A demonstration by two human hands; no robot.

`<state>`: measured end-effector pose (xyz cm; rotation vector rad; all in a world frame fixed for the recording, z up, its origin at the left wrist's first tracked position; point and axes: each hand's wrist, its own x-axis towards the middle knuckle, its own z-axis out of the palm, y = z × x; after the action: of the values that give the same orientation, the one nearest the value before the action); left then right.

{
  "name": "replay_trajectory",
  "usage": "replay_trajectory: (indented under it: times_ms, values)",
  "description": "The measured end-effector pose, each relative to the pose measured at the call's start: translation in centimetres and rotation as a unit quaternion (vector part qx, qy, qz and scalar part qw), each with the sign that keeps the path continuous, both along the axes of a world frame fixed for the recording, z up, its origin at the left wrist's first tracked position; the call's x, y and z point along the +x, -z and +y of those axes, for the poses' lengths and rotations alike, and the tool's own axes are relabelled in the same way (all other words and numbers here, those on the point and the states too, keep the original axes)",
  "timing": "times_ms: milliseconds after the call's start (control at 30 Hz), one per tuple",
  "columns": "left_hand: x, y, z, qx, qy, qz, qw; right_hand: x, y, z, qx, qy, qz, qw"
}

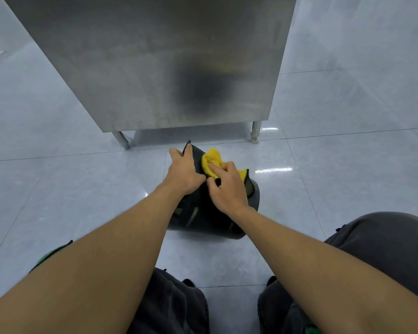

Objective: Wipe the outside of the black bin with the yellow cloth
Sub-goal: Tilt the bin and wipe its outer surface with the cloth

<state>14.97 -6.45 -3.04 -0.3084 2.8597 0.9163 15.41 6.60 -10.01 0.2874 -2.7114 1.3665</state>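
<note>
A pale grey glossy tiled floor [58, 189] carries a tall brushed stainless-steel cabinet [155, 63] on short legs. Just in front of the cabinet's near edge, a black plastic bin [203, 218] rests tilted on the floor. The left hand [182, 173] grips the bin's upper rim. The right hand [227, 189], fingers curled, holds a bunched yellow cloth [211, 159] against the bin's outer wall.
</note>
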Motion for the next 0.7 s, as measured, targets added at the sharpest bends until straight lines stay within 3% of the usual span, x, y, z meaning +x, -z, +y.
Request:
replay_trajectory:
  times_ms: [67, 167, 300, 400, 533, 633, 700]
  values:
    - [0.1, 0.0, 0.2, 0.003, -0.010, 0.031, 0.999, 0.0, 0.2, 0.1, 0.002, 0.003, 0.010, 1.000]
    - [0.0, 0.0, 0.3, 0.005, -0.028, 0.055, 0.998, -0.2, 1.1, 1.1, 0.026, 0.127, -0.044, 0.991]
    - [-0.1, 0.0, 0.1, -0.026, 0.005, 0.009, 1.000, -0.9, 2.8, 3.7, 0.065, 0.279, -0.205, 0.936]
    - [-0.1, 0.1, 0.0, -0.043, 0.016, -0.008, 0.999, -0.5, 3.2, 4.3, 0.056, 0.321, -0.261, 0.909]
    - [-0.1, 0.3, -0.4, -0.040, -0.001, -0.012, 0.999, 0.0, 2.9, 3.0, 0.041, 0.248, -0.182, 0.951]
    - [0.1, 0.3, -0.2, -0.016, -0.027, -0.010, 0.999, 0.3, 1.3, 0.9, 0.014, 0.109, -0.067, 0.992]
    - [0.0, 0.2, 0.2, 0.021, -0.047, 0.006, 0.999, 0.6, 0.4, -0.5, -0.009, 0.012, -0.014, 1.000]
